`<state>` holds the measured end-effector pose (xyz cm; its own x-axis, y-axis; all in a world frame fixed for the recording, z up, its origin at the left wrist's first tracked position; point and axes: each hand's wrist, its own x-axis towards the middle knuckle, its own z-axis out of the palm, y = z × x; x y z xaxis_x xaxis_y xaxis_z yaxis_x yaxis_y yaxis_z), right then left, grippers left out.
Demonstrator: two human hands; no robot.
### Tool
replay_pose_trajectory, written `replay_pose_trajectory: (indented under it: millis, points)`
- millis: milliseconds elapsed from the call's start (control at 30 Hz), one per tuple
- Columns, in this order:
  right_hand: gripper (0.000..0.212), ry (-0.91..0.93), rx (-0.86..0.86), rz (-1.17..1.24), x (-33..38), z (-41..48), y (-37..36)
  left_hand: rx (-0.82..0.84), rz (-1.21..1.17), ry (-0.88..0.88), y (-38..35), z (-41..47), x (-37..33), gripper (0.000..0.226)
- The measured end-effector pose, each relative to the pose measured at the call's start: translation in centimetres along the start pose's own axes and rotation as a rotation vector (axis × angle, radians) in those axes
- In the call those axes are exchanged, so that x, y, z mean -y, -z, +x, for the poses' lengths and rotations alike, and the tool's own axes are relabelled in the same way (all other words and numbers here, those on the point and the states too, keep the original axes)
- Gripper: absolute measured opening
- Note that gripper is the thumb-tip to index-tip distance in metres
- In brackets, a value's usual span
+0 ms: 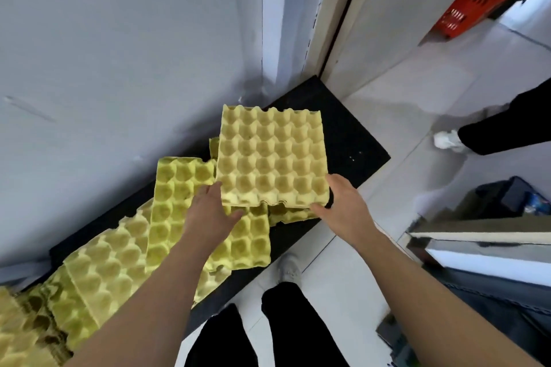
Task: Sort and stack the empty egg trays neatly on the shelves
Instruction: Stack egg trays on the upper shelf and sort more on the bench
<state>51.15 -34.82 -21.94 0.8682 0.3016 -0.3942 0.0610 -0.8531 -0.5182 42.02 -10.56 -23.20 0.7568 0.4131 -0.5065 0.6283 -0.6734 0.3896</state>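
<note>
Single head view, steeply downward, close over shelf (351,140).

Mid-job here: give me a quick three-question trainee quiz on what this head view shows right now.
1. True or false: both hands grip the raised egg tray.
2. Which hand holds its near right corner? A) left hand B) right hand
3. What dark surface do the loose trays lie on?

Key:
1. False; only the right hand grips it, and the left is open beside its near left corner.
2. B
3. The black shelf board.
</note>
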Motion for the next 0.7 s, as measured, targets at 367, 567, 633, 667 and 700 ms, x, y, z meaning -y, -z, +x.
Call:
replay_pose_trajectory:
  millis: [367, 567, 633, 667, 700]
  points:
    - [0.107, -0.175, 0.177, 0.101, -6.0, 6.8, -5.4, 0.017, -0.118, 0.162, -5.1, 6.7, 0.9, 0.121]
    - [0.109, -0.181, 0.175, 0.199, -6.5, 8.2, -7.1, 0.062, -0.257, 0.193, -6.5, 8.3, 1.0, 0.136]
    - [0.106, -0.164, 0.121, 0.201, -6.2, 8.3, -7.2, 0.045, -0.272, 0.208, -6.4, 8.3, 0.4, 0.134]
    - [0.105, -0.16, 0.097, 0.205, -6.0, 8.3, -7.1, 0.03, -0.28, 0.205, -6.3, 8.3, 0.1, 0.134]
    - [0.103, -0.161, 0.075, 0.214, -5.7, 8.2, -7.0, 0.013, -0.293, 0.195, -6.2, 8.2, -0.1, 0.134]
